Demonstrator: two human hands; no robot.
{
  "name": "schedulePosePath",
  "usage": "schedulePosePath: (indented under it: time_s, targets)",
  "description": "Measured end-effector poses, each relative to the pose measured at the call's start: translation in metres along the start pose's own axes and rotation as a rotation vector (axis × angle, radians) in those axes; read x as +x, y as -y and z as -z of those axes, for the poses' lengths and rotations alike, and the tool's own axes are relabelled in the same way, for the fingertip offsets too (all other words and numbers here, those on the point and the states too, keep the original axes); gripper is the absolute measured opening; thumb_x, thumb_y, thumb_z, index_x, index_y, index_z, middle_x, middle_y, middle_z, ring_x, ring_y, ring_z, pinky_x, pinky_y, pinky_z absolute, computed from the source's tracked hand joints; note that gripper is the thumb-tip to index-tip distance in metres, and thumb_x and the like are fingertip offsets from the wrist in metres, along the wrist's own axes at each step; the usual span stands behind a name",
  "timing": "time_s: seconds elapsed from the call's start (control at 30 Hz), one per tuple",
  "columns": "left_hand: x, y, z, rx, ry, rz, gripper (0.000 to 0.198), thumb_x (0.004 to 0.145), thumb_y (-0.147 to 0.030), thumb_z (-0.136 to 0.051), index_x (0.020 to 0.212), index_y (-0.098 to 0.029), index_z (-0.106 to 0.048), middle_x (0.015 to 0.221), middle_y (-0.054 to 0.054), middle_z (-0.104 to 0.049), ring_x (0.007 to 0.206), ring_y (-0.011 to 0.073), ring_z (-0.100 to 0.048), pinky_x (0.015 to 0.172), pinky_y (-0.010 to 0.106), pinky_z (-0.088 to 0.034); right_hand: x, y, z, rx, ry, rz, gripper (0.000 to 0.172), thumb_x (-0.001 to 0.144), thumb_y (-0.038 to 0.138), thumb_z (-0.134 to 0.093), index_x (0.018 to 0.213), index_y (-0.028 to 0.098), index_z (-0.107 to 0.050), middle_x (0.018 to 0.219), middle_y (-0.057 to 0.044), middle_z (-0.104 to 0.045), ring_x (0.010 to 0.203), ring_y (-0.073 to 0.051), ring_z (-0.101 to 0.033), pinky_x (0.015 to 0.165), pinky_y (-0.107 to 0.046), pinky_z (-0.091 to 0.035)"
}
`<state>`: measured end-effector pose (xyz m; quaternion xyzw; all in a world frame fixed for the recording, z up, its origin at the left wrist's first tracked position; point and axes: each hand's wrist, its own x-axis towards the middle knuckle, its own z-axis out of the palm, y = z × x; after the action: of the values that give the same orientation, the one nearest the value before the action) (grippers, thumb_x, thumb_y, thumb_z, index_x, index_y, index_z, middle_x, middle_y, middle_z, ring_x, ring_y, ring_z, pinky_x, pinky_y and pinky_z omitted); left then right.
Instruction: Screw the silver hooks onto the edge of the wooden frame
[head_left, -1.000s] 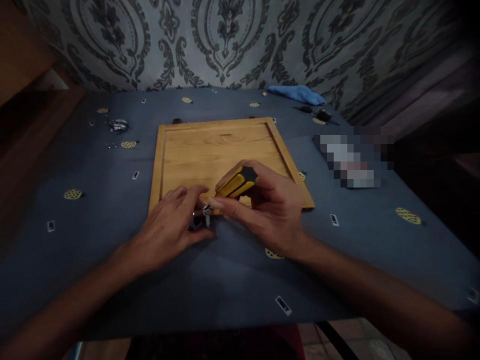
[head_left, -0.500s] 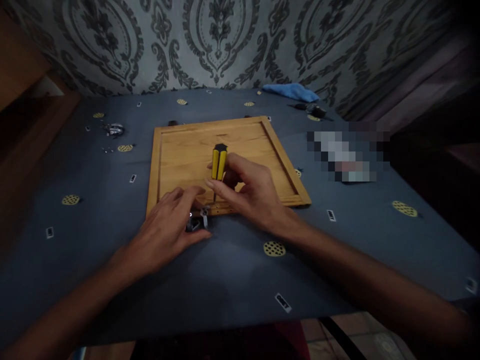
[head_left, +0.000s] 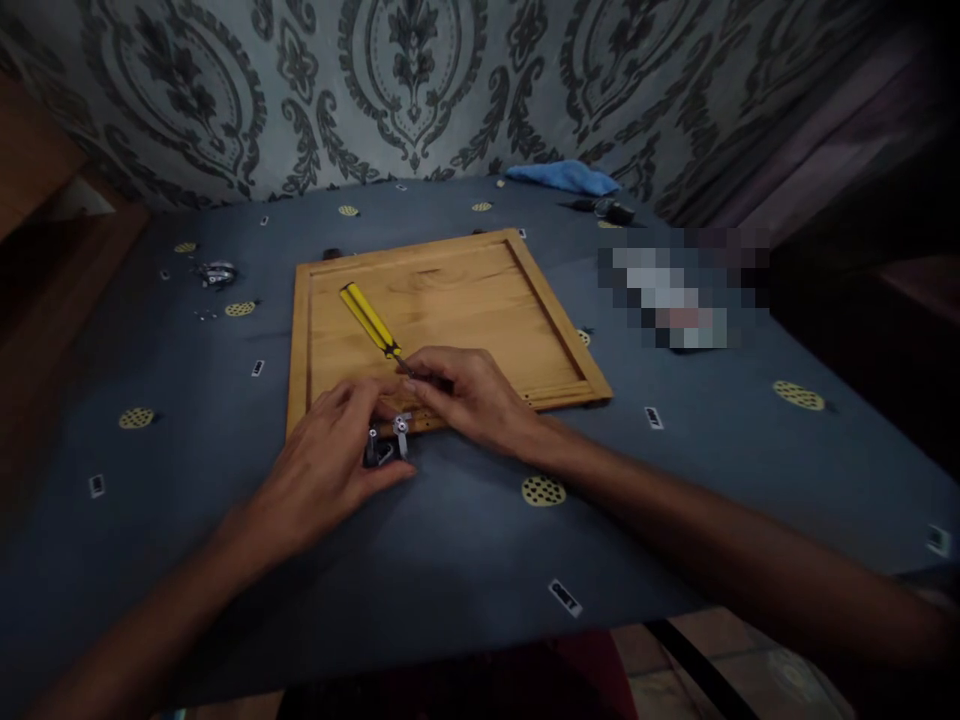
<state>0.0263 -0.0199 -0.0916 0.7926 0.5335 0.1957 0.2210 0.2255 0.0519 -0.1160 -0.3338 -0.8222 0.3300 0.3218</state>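
A wooden framed panel (head_left: 465, 300) lies flat on a dark blue cloth. Across it rests a yellow and black screwdriver (head_left: 369, 318), handle pointing up and left. My right hand (head_left: 469, 395) pinches its metal shaft near the tip, over the panel's near edge. My left hand (head_left: 330, 465) rests on the cloth at the panel's front left corner, its fingers closed on a small metal hinge fitting (head_left: 386, 440) that sits against the frame.
The blue patterned tablecloth (head_left: 465, 540) covers the table. More metal hardware (head_left: 214, 273) lies at the far left. A blue rag (head_left: 562, 177) and a dark tool (head_left: 611, 210) sit at the back right, beside a blurred patch. Patterned wallpaper stands behind.
The screwdriver swung from upright in my right fist to lying flat on the panel, handle now far left. My right hand slid down to its shaft. My left hand stayed on the fitting.
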Motion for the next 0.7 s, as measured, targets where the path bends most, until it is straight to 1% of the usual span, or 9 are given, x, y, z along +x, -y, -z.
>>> schedulePosePath:
  time_s: [0.07,0.17,0.23,0.3,0.47,0.57,0.63,0.67,0.7]
  targets:
    - [0.000,0.000,0.000,-0.001,0.006,0.002,0.054,0.077,-0.031,-0.082,0.120,-0.026,-0.050,0.110,0.004,-0.069,0.111,0.0293,-0.064,0.093,0.048,-0.054,0.001,-0.001,0.003,-0.144,0.042,-0.038,0.014,0.095,0.019,-0.057,0.103,0.016,-0.068,0.090,-0.004,-0.069,0.079,-0.015,-0.060,0.070,-0.027,-0.041]
    - [0.000,0.000,0.001,-0.007,0.014,0.006,0.055,0.078,-0.032,-0.082,0.122,-0.026,-0.050,0.111,0.004,-0.069,0.112,0.0283,-0.064,0.095,0.047,-0.054,0.003,0.000,0.008,-0.312,0.113,-0.068,0.012,0.094,0.014,-0.059,0.098,0.015,-0.069,0.089,-0.006,-0.069,0.079,-0.017,-0.060,0.069,-0.028,-0.038]
    - [0.000,0.000,0.001,-0.005,0.019,0.009,0.054,0.079,-0.032,-0.082,0.122,-0.026,-0.049,0.112,0.004,-0.069,0.112,0.0280,-0.064,0.096,0.047,-0.053,0.003,0.002,0.012,-0.337,0.133,-0.066,0.013,0.093,0.012,-0.057,0.092,0.015,-0.069,0.088,-0.007,-0.068,0.078,-0.017,-0.059,0.068,-0.028,-0.037]
    - [0.000,0.000,0.001,0.003,0.013,0.009,0.055,0.078,-0.032,-0.082,0.122,-0.026,-0.049,0.112,0.003,-0.070,0.113,0.0284,-0.064,0.097,0.048,-0.053,0.003,0.004,0.015,-0.353,0.142,-0.065,0.015,0.093,0.010,-0.056,0.091,0.016,-0.069,0.090,-0.007,-0.068,0.077,-0.017,-0.059,0.068,-0.028,-0.038]
    - [-0.001,0.001,0.000,0.005,0.007,0.002,0.058,0.078,-0.032,-0.083,0.125,-0.026,-0.048,0.111,0.004,-0.069,0.113,0.0282,-0.064,0.097,0.047,-0.053,-0.002,0.002,0.015,-0.404,0.136,-0.019,0.014,0.096,0.014,-0.055,0.099,0.017,-0.069,0.097,-0.007,-0.069,0.080,-0.017,-0.062,0.068,-0.028,-0.042]
    - [-0.001,0.001,0.000,0.008,-0.007,-0.001,0.060,0.076,-0.031,-0.084,0.124,-0.027,-0.048,0.110,0.004,-0.070,0.110,0.0282,-0.065,0.093,0.045,-0.054,-0.014,0.000,0.012,-0.501,0.092,0.069,0.020,0.101,0.018,-0.049,0.106,0.015,-0.068,0.102,-0.009,-0.068,0.081,-0.018,-0.064,0.066,-0.028,-0.045]
    - [-0.001,0.001,0.000,0.012,-0.017,-0.008,0.061,0.076,-0.030,-0.085,0.125,-0.027,-0.048,0.110,0.003,-0.070,0.109,0.0278,-0.066,0.093,0.044,-0.054,-0.025,-0.001,0.012,-0.526,0.058,0.189,0.024,0.104,0.021,-0.046,0.106,0.014,-0.069,0.103,-0.010,-0.069,0.080,-0.018,-0.066,0.067,-0.029,-0.048]
    - [-0.001,0.001,0.000,0.017,-0.020,-0.013,0.061,0.076,-0.030,-0.085,0.124,-0.027,-0.048,0.110,0.003,-0.070,0.109,0.0275,-0.066,0.092,0.044,-0.055,-0.031,-0.001,0.012,-0.506,0.054,0.275,0.026,0.105,0.023,-0.044,0.107,0.014,-0.069,0.105,-0.010,-0.071,0.084,-0.018,-0.067,0.072,-0.030,-0.051]
    - [-0.001,0.001,0.000,0.023,-0.019,-0.019,0.061,0.076,-0.031,-0.085,0.124,-0.027,-0.048,0.111,0.003,-0.070,0.108,0.0272,-0.066,0.092,0.043,-0.055,-0.037,0.000,0.012,-0.489,0.037,0.367,0.027,0.106,0.025,-0.044,0.109,0.014,-0.069,0.109,-0.010,-0.072,0.092,-0.019,-0.068,0.078,-0.032,-0.053]
